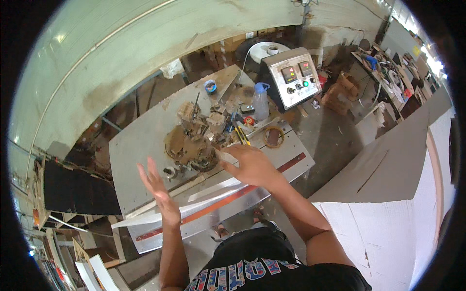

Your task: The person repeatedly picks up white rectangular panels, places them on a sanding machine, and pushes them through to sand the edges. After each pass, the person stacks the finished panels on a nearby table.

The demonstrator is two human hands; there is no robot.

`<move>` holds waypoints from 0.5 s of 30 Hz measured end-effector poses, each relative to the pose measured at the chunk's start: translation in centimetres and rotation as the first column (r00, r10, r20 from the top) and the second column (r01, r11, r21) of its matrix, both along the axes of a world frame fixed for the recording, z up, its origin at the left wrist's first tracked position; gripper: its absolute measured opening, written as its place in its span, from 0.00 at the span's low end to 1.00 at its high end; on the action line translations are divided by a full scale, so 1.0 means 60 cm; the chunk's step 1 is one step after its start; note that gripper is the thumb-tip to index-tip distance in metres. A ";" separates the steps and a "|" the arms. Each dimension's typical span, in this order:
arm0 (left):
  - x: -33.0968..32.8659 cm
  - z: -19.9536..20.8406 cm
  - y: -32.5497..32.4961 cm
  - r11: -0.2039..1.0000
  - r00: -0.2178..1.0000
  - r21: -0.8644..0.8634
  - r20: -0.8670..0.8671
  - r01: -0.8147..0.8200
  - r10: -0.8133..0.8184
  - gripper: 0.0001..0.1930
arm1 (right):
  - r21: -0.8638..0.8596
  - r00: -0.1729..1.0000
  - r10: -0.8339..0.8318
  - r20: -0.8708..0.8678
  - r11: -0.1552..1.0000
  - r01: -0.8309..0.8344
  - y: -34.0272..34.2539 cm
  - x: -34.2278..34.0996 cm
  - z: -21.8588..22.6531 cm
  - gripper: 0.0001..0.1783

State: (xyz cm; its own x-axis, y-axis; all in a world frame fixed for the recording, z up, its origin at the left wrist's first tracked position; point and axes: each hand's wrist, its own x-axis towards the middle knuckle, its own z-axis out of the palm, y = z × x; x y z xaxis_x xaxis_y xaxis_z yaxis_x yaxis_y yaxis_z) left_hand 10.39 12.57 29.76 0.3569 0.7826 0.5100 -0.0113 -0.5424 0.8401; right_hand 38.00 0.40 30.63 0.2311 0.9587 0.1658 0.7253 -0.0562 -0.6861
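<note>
My left hand [161, 193] is raised over the front left of a grey worktable [138, 160], fingers spread and nothing in it. Palm down, my right hand [250, 164] reaches beside a dusty brown machine head [196, 150], with its thumb apart from the outstretched fingers. Whether its fingertips touch the machine is hidden. A long, pale, thin-edged strip or panel [213, 190] lies along the table's front, below both hands. Yellow-and-black hand tools [241, 135] rest just beyond my right hand, and a tape roll [273, 137] is to its right.
Behind the table stands a control box [293, 80] with lit displays. A clear bottle [261, 103] and a blue-rimmed cup [210, 87] stand on the tabletop. Large panels [383, 165] occupy the right side; a cluttered bench [383, 72] is at the far right.
</note>
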 end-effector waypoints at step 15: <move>-0.022 0.012 -0.027 0.950 0.642 0.310 -0.734 0.024 0.223 0.43 | -0.218 0.703 -0.707 -0.078 0.700 0.680 0.133 0.471 -0.162 0.57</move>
State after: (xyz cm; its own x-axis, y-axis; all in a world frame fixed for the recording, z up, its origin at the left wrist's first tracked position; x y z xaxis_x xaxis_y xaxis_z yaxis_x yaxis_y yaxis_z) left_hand 9.04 10.93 30.46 0.6388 0.7130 0.2890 0.6239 -0.6999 0.3478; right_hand 66.29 8.37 20.93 0.8488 0.5246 -0.0660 0.3286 -0.6211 -0.7115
